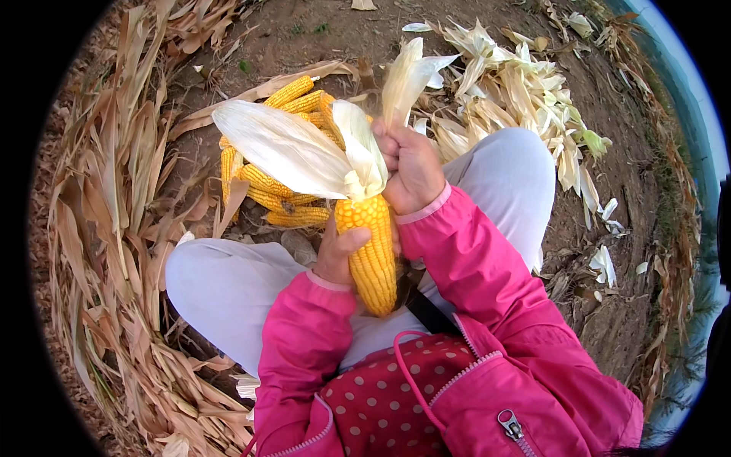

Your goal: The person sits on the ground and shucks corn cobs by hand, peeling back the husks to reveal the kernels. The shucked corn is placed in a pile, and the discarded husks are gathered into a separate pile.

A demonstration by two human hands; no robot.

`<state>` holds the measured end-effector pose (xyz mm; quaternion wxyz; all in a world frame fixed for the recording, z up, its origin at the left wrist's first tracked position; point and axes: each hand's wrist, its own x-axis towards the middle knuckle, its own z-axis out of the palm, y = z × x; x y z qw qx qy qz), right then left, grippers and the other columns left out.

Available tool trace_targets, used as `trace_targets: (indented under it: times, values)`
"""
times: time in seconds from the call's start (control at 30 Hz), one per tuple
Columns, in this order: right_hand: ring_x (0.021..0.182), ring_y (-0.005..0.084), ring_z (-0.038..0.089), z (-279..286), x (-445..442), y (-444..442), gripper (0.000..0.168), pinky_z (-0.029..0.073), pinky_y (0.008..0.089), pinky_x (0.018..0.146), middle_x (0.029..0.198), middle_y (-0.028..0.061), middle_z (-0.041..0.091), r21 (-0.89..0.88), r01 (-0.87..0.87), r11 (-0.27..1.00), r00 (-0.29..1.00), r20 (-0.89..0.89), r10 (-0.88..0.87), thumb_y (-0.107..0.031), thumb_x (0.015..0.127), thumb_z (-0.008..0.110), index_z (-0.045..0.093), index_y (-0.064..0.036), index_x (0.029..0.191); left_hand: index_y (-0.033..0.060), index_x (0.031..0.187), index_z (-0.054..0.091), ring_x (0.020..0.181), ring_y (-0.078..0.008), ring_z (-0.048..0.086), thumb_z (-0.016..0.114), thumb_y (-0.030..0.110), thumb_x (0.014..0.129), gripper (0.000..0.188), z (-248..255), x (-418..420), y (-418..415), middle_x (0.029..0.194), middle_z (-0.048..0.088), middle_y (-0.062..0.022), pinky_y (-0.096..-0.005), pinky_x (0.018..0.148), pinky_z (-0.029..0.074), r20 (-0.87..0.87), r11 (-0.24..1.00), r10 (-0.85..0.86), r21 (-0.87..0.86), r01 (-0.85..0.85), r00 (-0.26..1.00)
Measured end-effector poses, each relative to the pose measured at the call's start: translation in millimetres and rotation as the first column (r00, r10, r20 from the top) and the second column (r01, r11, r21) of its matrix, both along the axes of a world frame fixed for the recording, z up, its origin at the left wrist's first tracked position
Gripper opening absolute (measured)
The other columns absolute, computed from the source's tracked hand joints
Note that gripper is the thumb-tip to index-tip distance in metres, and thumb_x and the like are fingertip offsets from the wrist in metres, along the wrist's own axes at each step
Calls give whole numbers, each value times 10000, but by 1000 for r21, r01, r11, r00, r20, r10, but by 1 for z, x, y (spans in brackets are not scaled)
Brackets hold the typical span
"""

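Observation:
An ear of yellow corn lies lengthwise between my knees, its kernels bare. My left hand grips it from the left side, thumb across the kernels. Pale husk leaves still spread from its far end, one broad leaf pointing left and another upward. Beside them, my right hand is closed around a husk piece that rises above the fingers. Whether this piece is still joined to the ear cannot be told. Just beyond the ear lies a pile of husked corn ears.
A heap of stripped husks lies on the bare soil beyond my right knee. Dry corn stalks and leaves are piled along the left. Small husk scraps are scattered at the right. My bent knees flank the ear.

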<state>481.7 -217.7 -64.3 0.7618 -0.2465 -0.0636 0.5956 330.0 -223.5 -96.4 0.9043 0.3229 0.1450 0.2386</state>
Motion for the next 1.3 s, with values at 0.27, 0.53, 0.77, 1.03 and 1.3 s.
trace_targets:
  times: [0.27, 0.53, 0.77, 1.03, 1.3]
  values:
    - [442, 63, 228, -12, 56, 17, 311, 212, 236, 411, 551, -63, 282, -125, 485, 866, 874, 95, -476, -332, 1002, 395, 445, -76, 834, -56, 1216, 411, 743, -230, 606, 744, 308, 645, 755, 15, -34, -7, 855, 583, -157, -327, 661, 512, 108, 980, -134, 160, 116, 985]
    - [474, 55, 283, 14, 8, -10, 425, 231, 210, 427, 578, -47, 336, -224, -274, 935, 856, 385, 344, -483, 927, 502, 511, -65, 851, -48, 1178, 455, 750, -201, 612, 738, 278, 672, 665, 12, -44, 11, 895, 590, -140, -302, 667, 518, 90, 970, 184, 142, -195, 979]
    - [491, 63, 475, 6, -16, -5, 517, 291, 178, 406, 658, 13, 567, -286, -451, 845, 662, 527, 532, -539, 906, 505, 605, -32, 872, -50, 1209, 438, 802, -239, 628, 726, 217, 688, 653, 19, -46, 13, 951, 585, -153, -342, 717, 532, -38, 922, 258, 309, -234, 965]
    - [937, 152, 611, -14, -25, 2, 385, 485, 289, 810, 1073, 78, 623, -57, -393, 918, 836, 393, 383, -173, 871, 612, 523, -1, 1204, -21, 1220, 482, 983, -164, 564, 783, 100, 680, 630, 6, -38, 15, 1102, 574, -93, -301, 869, 458, -181, 802, 388, 549, -235, 904]
    - [960, 196, 613, 12, -38, -3, 341, 486, 335, 866, 1055, 97, 617, 88, -177, 980, 963, 222, 154, -96, 907, 561, 486, -9, 1228, -22, 1246, 471, 1033, -183, 531, 780, 118, 662, 675, 7, -31, 15, 1160, 548, -104, -324, 909, 426, -290, 693, 430, 713, -106, 855]
